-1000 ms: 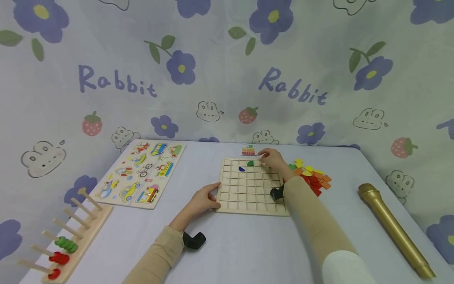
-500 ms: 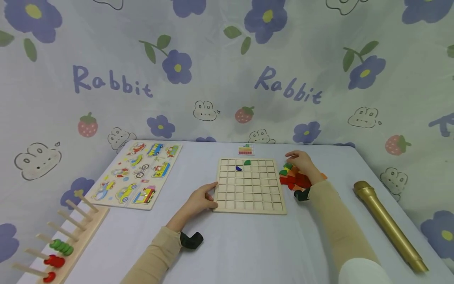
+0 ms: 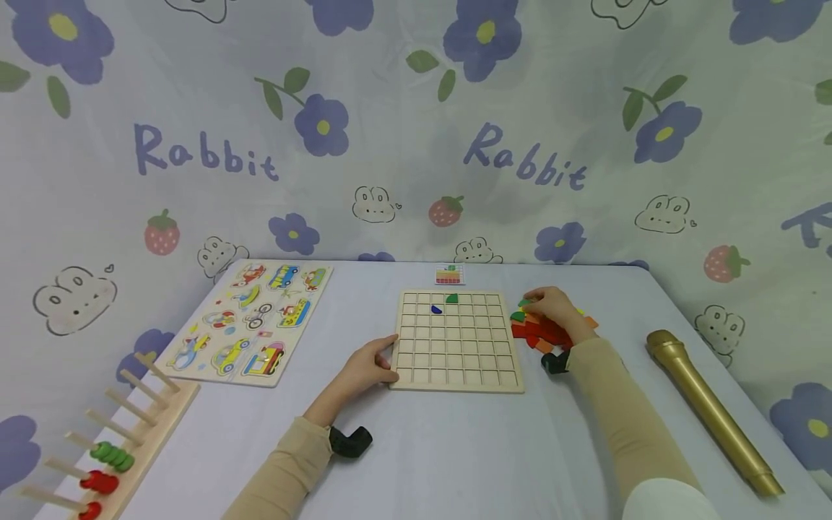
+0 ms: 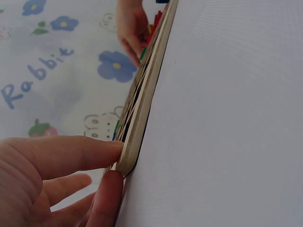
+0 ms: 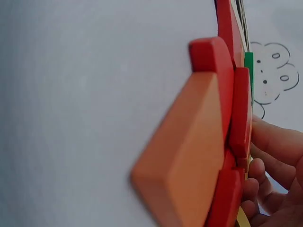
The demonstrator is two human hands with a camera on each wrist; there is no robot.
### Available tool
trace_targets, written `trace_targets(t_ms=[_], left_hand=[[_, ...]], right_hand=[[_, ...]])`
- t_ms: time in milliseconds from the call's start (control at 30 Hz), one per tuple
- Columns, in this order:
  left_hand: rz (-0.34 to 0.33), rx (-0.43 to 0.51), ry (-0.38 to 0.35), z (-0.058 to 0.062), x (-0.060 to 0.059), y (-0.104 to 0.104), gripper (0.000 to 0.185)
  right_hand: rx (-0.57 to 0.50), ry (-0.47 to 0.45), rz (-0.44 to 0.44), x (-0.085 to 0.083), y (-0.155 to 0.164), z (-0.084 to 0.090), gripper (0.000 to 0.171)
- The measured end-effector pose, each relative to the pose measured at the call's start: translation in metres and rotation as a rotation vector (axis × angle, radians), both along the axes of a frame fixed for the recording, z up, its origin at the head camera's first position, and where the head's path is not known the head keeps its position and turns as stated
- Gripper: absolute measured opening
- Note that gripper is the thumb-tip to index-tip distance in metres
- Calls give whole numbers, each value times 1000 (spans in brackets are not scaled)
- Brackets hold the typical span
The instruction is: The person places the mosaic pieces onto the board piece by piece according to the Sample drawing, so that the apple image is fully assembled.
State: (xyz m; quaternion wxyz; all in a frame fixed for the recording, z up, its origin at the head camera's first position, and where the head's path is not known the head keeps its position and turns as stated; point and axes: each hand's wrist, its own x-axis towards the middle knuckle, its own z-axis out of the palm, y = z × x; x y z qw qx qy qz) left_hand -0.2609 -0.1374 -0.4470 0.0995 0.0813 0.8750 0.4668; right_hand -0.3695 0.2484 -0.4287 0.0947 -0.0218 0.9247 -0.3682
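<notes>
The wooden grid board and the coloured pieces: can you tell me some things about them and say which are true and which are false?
1. The left hand holds the square wooden grid board at its left edge. True.
2. The board holds five pieces. False: only a blue piece and a green piece.
3. The right hand rests on the pile of red, orange, yellow and green wooden pieces. True.
4. The long gold tube lies left of the board. False: it lies to the right.

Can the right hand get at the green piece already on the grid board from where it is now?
Probably yes. The right hand rests on the pile of coloured pieces beside the grid board; the green piece sits in the far row, nothing between.
</notes>
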Motion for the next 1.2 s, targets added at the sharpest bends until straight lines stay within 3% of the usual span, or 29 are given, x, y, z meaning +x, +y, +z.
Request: trace_targets(t_ms=[233, 367, 700, 900, 1200], left_hand=[[-3, 12, -13, 0, 1, -2, 76], [0, 15, -11, 0, 1, -3, 76], [11, 16, -12, 2, 0, -4, 76], [1, 18, -13, 0, -1, -4, 76], [-15, 0, 12, -2, -2, -2, 76]], right_hand=[[-33, 41, -25, -1, -4, -4, 33], [-106, 50, -45, -3, -12, 0, 31], [-388, -41, 38, -18, -67, 17, 38], [-304, 4, 66, -23, -97, 12, 32], [-123, 138, 76, -30, -110, 3, 17]])
